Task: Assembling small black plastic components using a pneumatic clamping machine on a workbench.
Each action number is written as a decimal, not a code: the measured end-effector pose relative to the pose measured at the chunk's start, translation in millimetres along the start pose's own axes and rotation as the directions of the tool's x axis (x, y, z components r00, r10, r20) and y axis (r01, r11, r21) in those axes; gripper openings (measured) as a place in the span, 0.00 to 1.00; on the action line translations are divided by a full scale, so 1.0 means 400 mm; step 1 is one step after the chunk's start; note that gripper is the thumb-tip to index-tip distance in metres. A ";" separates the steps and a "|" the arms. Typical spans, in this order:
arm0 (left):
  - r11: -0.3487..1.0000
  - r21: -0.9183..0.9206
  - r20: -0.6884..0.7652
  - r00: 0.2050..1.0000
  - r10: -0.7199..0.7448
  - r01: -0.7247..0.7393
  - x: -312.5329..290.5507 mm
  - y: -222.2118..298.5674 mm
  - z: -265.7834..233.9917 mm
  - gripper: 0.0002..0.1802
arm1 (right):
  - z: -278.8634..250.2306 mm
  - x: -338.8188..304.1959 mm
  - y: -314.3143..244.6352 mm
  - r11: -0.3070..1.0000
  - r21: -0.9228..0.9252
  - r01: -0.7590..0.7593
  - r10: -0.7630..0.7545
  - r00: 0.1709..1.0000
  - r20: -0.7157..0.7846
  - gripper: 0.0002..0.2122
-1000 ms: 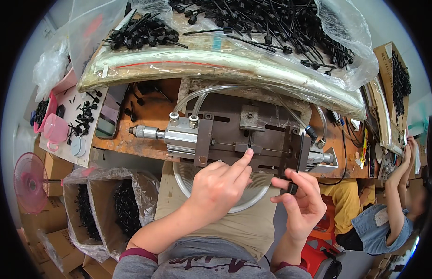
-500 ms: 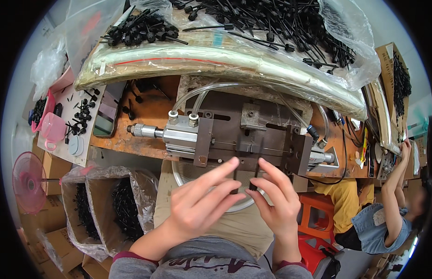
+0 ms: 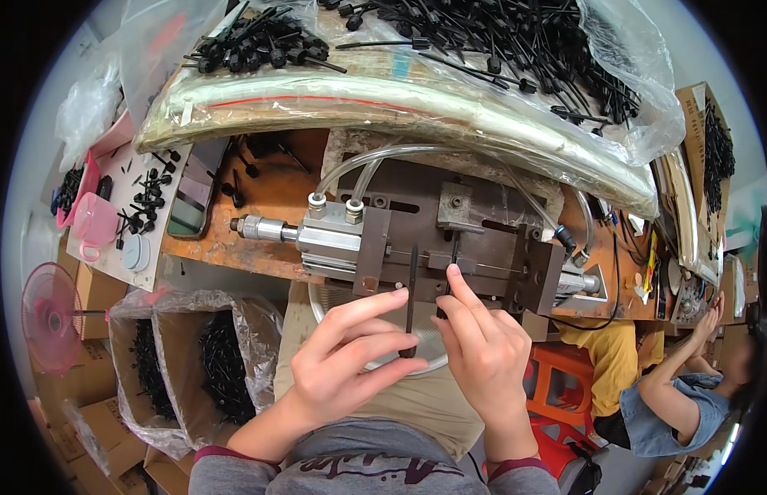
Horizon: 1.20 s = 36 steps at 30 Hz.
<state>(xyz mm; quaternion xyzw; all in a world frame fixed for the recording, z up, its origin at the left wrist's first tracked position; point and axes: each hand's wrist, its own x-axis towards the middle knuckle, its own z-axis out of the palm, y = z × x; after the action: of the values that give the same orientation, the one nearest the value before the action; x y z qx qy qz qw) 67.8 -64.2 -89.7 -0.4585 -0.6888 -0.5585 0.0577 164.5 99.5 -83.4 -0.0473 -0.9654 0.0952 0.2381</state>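
In front of the machine my left hand pinches a slim black stemmed plastic part, held upright with its thick end down between the fingertips. My right hand grips a second black stemmed part, partly hidden by the fingers. Its thin tip points at the small block in the middle of the dark metal fixture, and my right index finger lies along it. From this view I cannot tell whether the tip touches the block. A silver air cylinder sits on the fixture's left.
Heaped black parts lie on plastic-wrapped bundles behind the machine. Clear air hoses arch over the fixture. Lined boxes of black parts stand at lower left, near a pink fan. A co-worker sits at far right.
My right hand has moved its part forward, bringing the tip up to the fixture's central block. My left hand has shifted slightly left and down, its part staying upright.
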 end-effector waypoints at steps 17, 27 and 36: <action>0.993 -0.080 0.043 0.995 0.092 -0.089 -0.022 0.005 -0.017 0.15 | -0.013 0.016 -0.005 0.962 0.256 -0.095 0.111 0.993 -0.047 0.05; 0.979 -0.143 0.124 0.979 0.162 -0.143 -0.025 0.018 -0.020 0.16 | -0.058 0.041 -0.012 -0.090 0.925 -0.369 0.300 0.876 0.378 0.11; 0.980 -0.132 0.159 0.973 0.166 -0.146 -0.022 0.026 -0.025 0.16 | -0.057 0.036 -0.033 -0.060 0.934 -0.353 0.376 0.859 0.349 0.05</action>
<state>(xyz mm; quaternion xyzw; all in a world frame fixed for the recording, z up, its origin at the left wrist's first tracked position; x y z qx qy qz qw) 75.6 -77.8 -83.8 -0.5597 -0.6184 -0.5515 0.0151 162.0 92.1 -54.5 -0.1283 -0.5826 0.7826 0.1781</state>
